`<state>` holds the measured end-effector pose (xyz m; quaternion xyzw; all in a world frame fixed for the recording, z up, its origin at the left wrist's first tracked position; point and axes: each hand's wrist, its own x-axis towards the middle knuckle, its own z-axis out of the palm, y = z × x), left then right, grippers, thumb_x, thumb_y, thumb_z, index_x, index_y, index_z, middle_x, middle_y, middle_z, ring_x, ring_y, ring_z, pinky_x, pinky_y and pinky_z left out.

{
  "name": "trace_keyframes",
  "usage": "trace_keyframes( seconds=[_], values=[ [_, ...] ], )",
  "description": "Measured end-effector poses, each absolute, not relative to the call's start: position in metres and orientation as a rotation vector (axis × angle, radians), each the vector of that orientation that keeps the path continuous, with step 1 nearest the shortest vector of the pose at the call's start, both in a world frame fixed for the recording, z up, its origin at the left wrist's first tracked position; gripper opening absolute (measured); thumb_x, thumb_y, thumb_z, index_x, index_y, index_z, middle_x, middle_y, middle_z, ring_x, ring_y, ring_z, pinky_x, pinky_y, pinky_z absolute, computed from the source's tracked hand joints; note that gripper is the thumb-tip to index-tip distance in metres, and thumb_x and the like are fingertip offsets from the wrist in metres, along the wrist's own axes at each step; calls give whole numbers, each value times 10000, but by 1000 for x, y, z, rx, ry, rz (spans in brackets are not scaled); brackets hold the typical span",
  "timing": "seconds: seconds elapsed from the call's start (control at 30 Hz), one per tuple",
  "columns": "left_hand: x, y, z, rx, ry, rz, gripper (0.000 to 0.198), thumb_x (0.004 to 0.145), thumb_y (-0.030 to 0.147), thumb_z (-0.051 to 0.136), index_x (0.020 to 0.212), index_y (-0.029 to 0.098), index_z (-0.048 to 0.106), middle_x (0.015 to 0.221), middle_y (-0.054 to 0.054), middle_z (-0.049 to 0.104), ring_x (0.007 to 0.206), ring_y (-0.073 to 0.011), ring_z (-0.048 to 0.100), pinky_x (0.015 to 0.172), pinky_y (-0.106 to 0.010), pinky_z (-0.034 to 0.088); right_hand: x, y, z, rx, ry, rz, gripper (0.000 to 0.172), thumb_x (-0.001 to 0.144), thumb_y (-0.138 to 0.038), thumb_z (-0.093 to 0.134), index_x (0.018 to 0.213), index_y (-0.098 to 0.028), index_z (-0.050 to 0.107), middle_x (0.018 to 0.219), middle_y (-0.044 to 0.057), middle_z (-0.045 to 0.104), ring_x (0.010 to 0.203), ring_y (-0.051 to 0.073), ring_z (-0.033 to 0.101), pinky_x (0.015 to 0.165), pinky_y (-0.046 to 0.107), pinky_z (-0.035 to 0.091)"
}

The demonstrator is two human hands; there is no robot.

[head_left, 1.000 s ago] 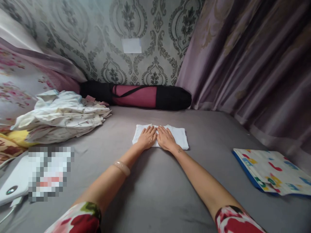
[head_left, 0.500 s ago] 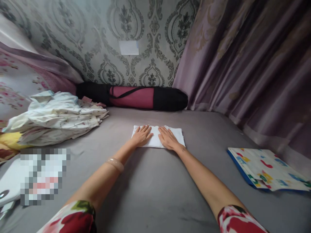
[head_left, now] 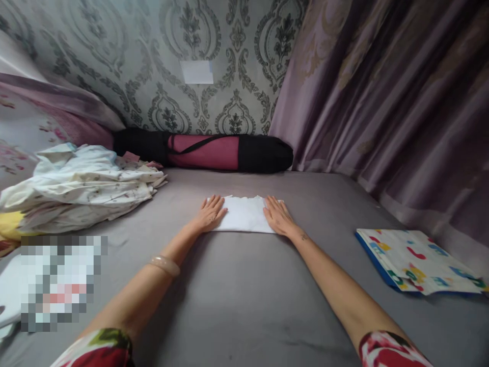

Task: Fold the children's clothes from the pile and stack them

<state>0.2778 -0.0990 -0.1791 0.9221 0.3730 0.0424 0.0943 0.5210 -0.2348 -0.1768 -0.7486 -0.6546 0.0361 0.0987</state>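
A folded white cloth point(head_left: 245, 214), possibly a garment, lies flat on the grey sheet point(head_left: 244, 290), its long side running across my view. My left hand point(head_left: 211, 213) rests flat over the cloth's left end, fingers stretched away from me. Over the right end lies my right hand point(head_left: 280, 216), palm down with its fingers extended. Neither hand grips the cloth; the ends beneath them are partly hidden. The far edge of the cloth looks slightly wavy, while the near edge is straight. A pale bangle point(head_left: 165, 266) circles my left forearm.
A heap of light printed fabric point(head_left: 91, 178) sits at the left. Below it is a blurred-out item point(head_left: 64, 285). At the right lies a folded, colourfully patterned piece point(head_left: 416, 260) with blue edging. A long black and maroon bag point(head_left: 206, 152) lies along the wall, beside purple curtains point(head_left: 344, 92).
Both hands have slid outward, the left to the left and the right to the right, from nearer the middle to the cloth's ends. More of its white centre shows.
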Motion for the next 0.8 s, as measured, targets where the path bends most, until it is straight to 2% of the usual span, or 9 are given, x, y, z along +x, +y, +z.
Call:
trace_keyframes(
  seconds=[0.17, 0.3, 0.37, 0.47, 0.57, 0.67, 0.8],
  values=[
    [273, -95, -186, 2710, 1100, 65, 696, 941, 547, 145, 1488, 126, 231, 1562, -125, 194, 1448, -281, 100, 1146, -466, 137, 529, -239, -186, -2246, -1946, 113, 636, 968, -417, 146, 1473, -53, 277, 1545, 124, 238, 1436, 239, 142, 1165, 433, 90],
    [277, -86, -181, 2717, 1072, 169, 606, 952, 481, 189, 1427, 139, 348, 1482, -150, 371, 1381, -289, 292, 1108, -466, 220, 534, -235, -186, -2232, -1960, 154, 625, 969, -424, 193, 1467, -59, 291, 1536, 140, 262, 1427, 266, 169, 1157, 461, 103],
    [280, -76, -173, 2687, 1084, 198, 535, 941, 412, 254, 1384, 152, 404, 1408, -148, 456, 1299, -285, 397, 1071, -444, 282, 541, -232, -182, -2191, -1984, 172, 588, 962, -412, 254, 1449, -93, 342, 1510, 137, 326, 1403, 262, 240, 1144, 454, 157],
    [285, -56, -157, 2564, 1101, 69, 464, 861, 375, 419, 1278, 197, 517, 1307, -121, 535, 1212, -292, 471, 1009, -422, 352, 558, -224, -175, -2072, -2002, 217, 478, 939, -320, 347, 1371, -157, 474, 1416, 114, 468, 1306, 230, 402, 1094, 400, 280],
    [291, -34, -144, 2452, 1035, -71, 423, 757, 388, 548, 1127, 195, 617, 1163, -88, 628, 1068, -254, 569, 895, -324, 438, 576, -212, -166, -2012, -1982, 299, 399, 896, -216, 426, 1259, -174, 587, 1266, 106, 589, 1175, 214, 524, 1037, 355, 357],
    [296, -18, -139, 2356, 1011, -144, 492, 678, 396, 609, 1114, 170, 619, 1095, -85, 664, 935, -214, 621, 763, -248, 472, 588, -199, -158, -2101, -1938, 447, 374, 844, -208, 532, 1200, -141, 628, 1201, 124, 621, 1116, 226, 565, 996, 326, 395],
    [301, -10, -138, 2268, 1022, -214, 516, 590, 407, 653, 1051, 176, 644, 1080, -91, 674, 880, -226, 626, 695, -256, 468, 594, -184, -148, -2186, -1866, 673, 394, 779, -215, 618, 1164, -138, 643, 1164, 110, 653, 1036, 219, 612, 884, 284, 464]
  ],
)
